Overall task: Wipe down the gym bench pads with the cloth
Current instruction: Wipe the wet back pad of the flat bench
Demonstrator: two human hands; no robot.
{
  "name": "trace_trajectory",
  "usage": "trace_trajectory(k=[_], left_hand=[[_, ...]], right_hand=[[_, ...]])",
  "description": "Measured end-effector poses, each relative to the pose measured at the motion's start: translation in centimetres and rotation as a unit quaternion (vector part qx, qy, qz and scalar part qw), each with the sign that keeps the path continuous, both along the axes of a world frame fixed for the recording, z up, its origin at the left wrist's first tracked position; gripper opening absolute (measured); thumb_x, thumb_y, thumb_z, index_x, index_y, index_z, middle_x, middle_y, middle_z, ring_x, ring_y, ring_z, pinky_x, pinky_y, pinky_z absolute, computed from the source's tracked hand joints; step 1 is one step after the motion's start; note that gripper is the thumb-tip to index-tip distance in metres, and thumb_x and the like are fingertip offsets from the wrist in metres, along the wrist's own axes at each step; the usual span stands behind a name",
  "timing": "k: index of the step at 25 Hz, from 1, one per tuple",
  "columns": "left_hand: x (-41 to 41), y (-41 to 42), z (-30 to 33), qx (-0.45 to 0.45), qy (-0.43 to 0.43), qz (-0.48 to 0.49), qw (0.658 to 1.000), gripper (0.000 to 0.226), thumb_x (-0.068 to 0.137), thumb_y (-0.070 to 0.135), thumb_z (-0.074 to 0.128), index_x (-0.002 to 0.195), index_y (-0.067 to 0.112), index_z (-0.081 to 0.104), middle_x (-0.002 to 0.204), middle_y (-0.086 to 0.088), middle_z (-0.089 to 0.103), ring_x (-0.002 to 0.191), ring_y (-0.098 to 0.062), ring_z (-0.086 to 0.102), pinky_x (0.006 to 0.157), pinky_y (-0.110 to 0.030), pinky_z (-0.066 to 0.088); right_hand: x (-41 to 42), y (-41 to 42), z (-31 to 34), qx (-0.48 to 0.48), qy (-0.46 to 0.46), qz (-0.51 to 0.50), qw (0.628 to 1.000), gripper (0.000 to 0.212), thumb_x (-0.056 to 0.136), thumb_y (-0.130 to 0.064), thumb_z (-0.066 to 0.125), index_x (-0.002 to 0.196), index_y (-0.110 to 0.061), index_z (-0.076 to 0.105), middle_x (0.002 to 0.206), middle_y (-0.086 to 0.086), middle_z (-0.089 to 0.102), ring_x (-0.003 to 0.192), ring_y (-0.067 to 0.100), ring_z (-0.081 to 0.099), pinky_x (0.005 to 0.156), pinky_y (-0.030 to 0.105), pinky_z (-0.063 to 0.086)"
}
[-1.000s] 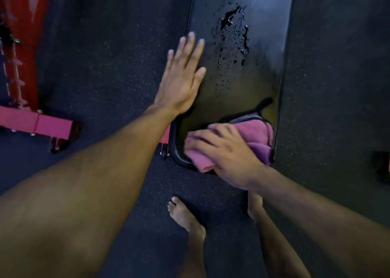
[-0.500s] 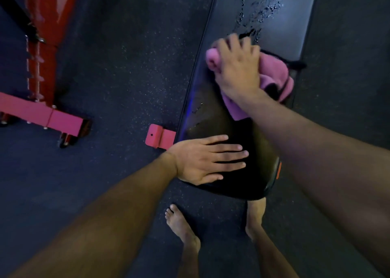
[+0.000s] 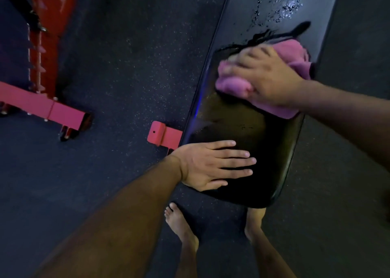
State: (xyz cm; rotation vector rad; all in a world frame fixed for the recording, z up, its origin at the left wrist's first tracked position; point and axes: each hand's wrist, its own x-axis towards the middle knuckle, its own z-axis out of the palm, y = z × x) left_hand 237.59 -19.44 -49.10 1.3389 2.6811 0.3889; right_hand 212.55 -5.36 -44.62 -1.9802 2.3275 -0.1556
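Desk pad [image 3: 263,142]: long, black, glossy, water droplets [image 3: 280,9] at far end. On it: pink cloth [image 3: 293,54] under right hand [image 3: 266,75]; left hand [image 3: 211,165] flat near the near end. Floor [image 3: 126,66]: dark speckled rubber, carrying red frame [image 3: 48,108], two bare feet.

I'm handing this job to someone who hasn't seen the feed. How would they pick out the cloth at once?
Find the long black bench pad running up the middle of the floor, wet with droplets at its far end. Partway up it, the right hand presses down on a bunched cloth. It is the only soft pink thing on the pad; the other pink parts nearby are rigid metal frame pieces on the floor.
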Motion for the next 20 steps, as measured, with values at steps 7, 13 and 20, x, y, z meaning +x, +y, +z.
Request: trace_trajectory(k=[7, 13, 20], left_hand=[[-0.1, -0.1, 0.2, -0.004, 0.002, -0.001, 1.000, 0.061, 0.108, 0.037, 0.037, 0.164, 0.014, 0.030, 0.172, -0.009, 0.021, 0.161, -0.026, 0.015, 0.130, -0.052, 0.013], [0.0, -0.1, -0.2, 0.002, 0.005, -0.002, 1.000, 0.060, 0.110, 0.038, 0.033, 0.164, 0.013, 0.029, 0.173, -0.010, 0.021, 0.161, -0.025, 0.015, 0.129, -0.052, 0.017], [0.2, -0.1, 0.0, 0.011, 0.006, 0.010, 1.000, 0.060, 0.108, 0.038, 0.038, 0.163, 0.015, 0.032, 0.172, -0.008, 0.023, 0.161, -0.023, 0.017, 0.129, -0.054, 0.017]], right_hand=[[9.7, -9.5, -0.6, 0.031, -0.010, 0.099, 0.995, 0.032, 0.078, -0.034, 0.045, 0.106, -0.029, 0.061, 0.108, -0.006, 0.062, 0.101, 0.028, 0.057, 0.091, 0.048, 0.041], [5.2, -2.2, 0.7, 0.040, -0.031, 0.237, 0.970, 0.042, 0.094, -0.041, 0.053, 0.133, -0.029, 0.061, 0.141, -0.002, 0.057, 0.125, 0.030, 0.051, 0.108, 0.054, 0.035], [5.9, -6.0, -0.7, -0.028, -0.019, -0.068, 0.997, 0.037, 0.089, -0.034, 0.050, 0.122, -0.029, 0.064, 0.126, -0.004, 0.063, 0.115, 0.030, 0.057, 0.099, 0.050, 0.040]])
